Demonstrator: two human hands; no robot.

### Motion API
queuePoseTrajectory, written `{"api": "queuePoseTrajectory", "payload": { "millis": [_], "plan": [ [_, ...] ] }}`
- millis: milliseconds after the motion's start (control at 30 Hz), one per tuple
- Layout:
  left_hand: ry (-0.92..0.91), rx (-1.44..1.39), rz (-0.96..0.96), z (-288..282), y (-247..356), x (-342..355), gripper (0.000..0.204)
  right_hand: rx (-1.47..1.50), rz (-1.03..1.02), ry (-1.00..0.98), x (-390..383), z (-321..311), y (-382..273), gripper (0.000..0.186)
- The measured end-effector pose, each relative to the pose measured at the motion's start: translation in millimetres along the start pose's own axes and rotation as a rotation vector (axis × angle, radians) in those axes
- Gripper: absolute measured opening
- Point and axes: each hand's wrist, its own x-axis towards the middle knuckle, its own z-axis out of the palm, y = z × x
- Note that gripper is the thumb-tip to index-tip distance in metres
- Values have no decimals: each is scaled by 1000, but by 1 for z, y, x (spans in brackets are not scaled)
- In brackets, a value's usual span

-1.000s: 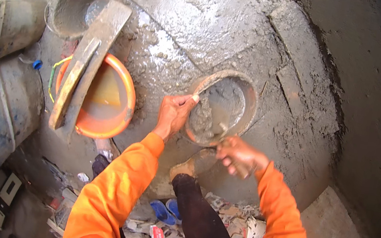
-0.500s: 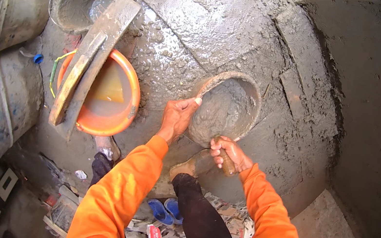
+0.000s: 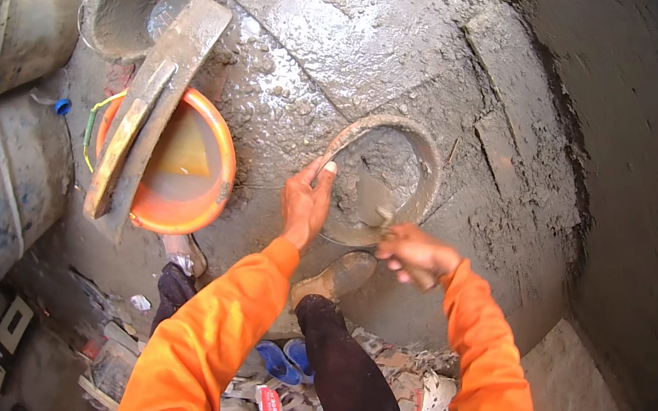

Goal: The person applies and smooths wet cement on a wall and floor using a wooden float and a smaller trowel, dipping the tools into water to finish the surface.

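A round, mortar-caked basin (image 3: 430,178) sits in front of me with wet grey mortar (image 3: 379,152) inside. My left hand (image 3: 308,202) grips its near-left rim, thumb on top. In my right hand (image 3: 419,255), a trowel (image 3: 374,199) is held by its wooden handle, and its blade dips into the mortar at the basin's near side. The right hand is slightly smeared by motion. To the left stands an orange bucket (image 3: 227,156) of cloudy water, with a long wooden float (image 3: 148,106) laid across its rim.
A mud-coated bucket (image 3: 111,11) stands far left, near a tipped pale bucket (image 3: 35,38) and a blue drum (image 3: 2,174). A grey wall (image 3: 633,166) rises on the right. Blue sandals (image 3: 280,362) and litter lie by my legs, with my bare foot (image 3: 340,275) below the basin.
My right hand has moved right and drawn the trowel back, so its blade now shows. The mortar heap looks lower, and the left hand still grips the rim.
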Motion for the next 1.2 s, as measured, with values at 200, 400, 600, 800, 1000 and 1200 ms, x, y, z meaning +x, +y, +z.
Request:
{"api": "queuePoseTrajectory", "payload": {
  "millis": [200, 400, 600, 800, 1000, 1200],
  "plan": [
    [-111, 30, -109, 8, 30, -38, 64, -803, -170, 502, -4, -6, -5, 22],
    [-104, -111, -184, 3, 50, -41, 58, -218, -121, 56, -6, -2, 5, 25],
    [-230, 70, -222, -26, 56, -44, 54, -517, -193, 381, -7, -4, 10, 22],
    [-447, 419, 37, -91, 55, -44, 54, 257, -134, 158, -32, 3, 13, 19],
    [293, 784, 837, -184, 70, 20, 59, -467, -845, 1253, -50, 36, 38, 42],
    [316, 1098, -186, -289, 16, 40, 41, 58, -606, 919, -73, 118, 135, 35]
  ]
}}
